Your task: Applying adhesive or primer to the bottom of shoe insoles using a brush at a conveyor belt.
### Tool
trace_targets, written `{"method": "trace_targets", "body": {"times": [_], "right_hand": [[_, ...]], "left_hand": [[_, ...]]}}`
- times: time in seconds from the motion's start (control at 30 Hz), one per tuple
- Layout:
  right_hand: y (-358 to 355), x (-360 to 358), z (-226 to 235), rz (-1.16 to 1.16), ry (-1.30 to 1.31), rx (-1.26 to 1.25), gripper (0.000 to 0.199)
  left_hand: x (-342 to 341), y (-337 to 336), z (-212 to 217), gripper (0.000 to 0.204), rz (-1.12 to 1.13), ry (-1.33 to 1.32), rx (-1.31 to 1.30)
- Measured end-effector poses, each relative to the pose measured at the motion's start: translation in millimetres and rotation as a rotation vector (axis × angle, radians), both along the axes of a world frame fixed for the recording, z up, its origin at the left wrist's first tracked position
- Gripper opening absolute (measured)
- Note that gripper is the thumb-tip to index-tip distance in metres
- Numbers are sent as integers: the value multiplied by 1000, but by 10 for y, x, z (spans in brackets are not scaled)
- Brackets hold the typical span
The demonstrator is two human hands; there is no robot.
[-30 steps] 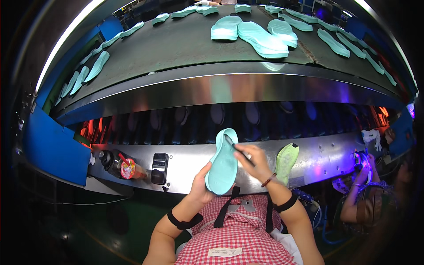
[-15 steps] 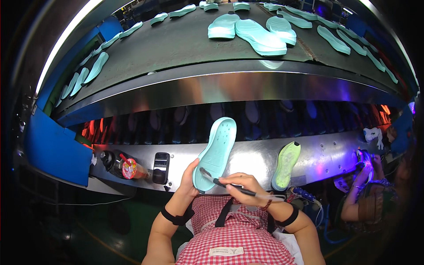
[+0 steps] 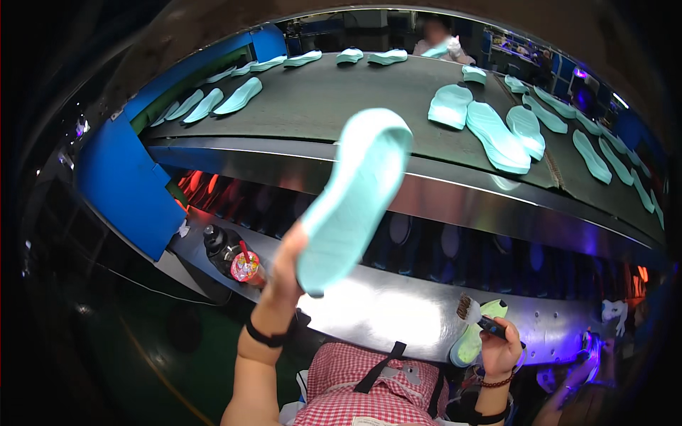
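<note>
The left hand [image 3: 285, 268] is gripping a turquoise sole [image 3: 354, 202] low down; it is slanting upward in front of the conveyor belt [image 3: 320, 92]. The right hand [image 3: 503, 351] is holding a brush [image 3: 489, 324]; this is apparently hovering above a yellow-green sole [image 3: 467, 346] lying on the metal ledge [image 3: 394, 305].

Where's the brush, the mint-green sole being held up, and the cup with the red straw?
Brush [image 3: 489, 324], head view: on its black handle.
Mint-green sole [image 3: 353, 206], head view: middle of its hollowed side.
Cup [image 3: 246, 268], head view: on its colourful top.
</note>
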State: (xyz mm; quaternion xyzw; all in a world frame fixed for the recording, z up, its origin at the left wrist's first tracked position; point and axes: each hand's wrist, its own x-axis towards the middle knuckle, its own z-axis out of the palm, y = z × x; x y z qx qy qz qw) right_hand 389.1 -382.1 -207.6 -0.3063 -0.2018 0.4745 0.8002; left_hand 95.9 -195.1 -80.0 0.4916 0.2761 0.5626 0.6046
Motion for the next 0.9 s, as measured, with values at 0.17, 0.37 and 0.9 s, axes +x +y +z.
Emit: {"method": "trace_targets", "body": {"times": [0.17, 0.37, 0.9], "right_hand": [[117, -55, -44, 51, 39, 15, 35], [233, -151, -89, 103, 82, -76, 30], [106, -148, -258, -81, -48, -214, 20]], "left_hand": [[-260, 1357, 462, 59, -467, -968, -140], [943, 1617, 477, 76, 73, 63, 130], [1390, 1465, 461, 27, 244, 948, 1067]]}}
